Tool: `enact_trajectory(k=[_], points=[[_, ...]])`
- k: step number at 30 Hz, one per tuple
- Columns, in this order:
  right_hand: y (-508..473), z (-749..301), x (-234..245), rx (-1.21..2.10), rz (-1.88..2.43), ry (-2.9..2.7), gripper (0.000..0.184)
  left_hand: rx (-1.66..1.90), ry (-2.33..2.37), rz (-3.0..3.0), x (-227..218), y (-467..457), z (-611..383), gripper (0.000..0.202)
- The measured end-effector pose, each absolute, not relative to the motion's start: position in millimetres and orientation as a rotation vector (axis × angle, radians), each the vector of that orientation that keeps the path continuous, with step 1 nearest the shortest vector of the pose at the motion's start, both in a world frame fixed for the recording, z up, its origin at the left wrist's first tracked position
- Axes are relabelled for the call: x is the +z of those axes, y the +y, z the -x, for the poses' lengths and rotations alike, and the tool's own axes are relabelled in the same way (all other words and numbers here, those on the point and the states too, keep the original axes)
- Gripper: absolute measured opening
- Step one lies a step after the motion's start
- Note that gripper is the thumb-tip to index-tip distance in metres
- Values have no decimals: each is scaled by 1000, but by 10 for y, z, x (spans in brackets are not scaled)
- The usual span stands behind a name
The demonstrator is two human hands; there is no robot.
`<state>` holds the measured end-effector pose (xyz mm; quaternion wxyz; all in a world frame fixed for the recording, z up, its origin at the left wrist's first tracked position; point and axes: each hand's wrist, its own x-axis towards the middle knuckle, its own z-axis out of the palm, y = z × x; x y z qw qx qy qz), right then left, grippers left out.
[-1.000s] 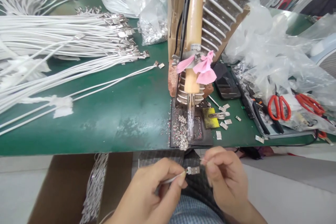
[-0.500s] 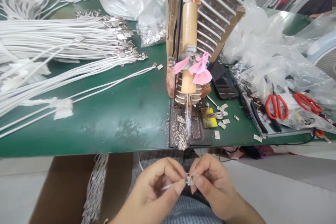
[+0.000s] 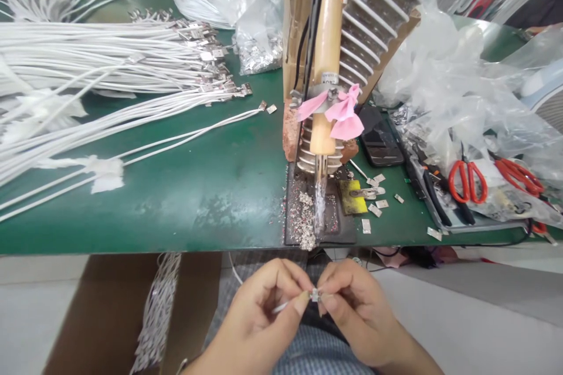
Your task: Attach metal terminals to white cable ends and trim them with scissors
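Observation:
My left hand [image 3: 270, 319] is closed around a thin white cable [image 3: 280, 307], thumb and forefinger pinching it close to its end. A small silvery metal connector [image 3: 314, 295] sits at that end, between the fingertips of both hands. My right hand [image 3: 358, 313] pinches the connector's other side with thumb and forefinger. Both hands are in front of the bench edge, above my lap. Beyond them, a soldering iron [image 3: 325, 129] with a wooden handle points down, tied with pink cloth, over a dark plate [image 3: 347, 231] strewn with solder bits.
Bundled white cables [image 3: 109, 58] with metal ends cover the bench's left side. A yellow sponge [image 3: 352, 198] and loose metal connectors [image 3: 366, 226] lie right of the iron. Farther right are a phone [image 3: 380, 137], red-handled scissors [image 3: 467, 181] and plastic bags [image 3: 440, 76]. More cables [image 3: 156, 316] hang below the bench.
The connector has turned slightly and the fingertips of both hands have closed in on it. Thin strands seen above it before no longer show. The camera view has shifted a little.

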<state>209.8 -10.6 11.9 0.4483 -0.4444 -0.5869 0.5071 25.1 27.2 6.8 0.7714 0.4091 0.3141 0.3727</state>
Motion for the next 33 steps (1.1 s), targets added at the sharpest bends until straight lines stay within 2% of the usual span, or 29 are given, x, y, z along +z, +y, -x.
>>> enact_trajectory(k=[5,10,13,33], points=[[-65,-2086,177,1133,1171,-1427,8,747,756,-874,98,352,-261,22],[46,-2042,262,576,1256,-1601,15,890,744,-835,95,385,-325,19],[90,-2032,281,379,1256,-1758,18,918,771,-860,144,451,-352,17],[200,-2034,292,353,1275,-1694,19,971,714,-750,301,685,-457,16]])
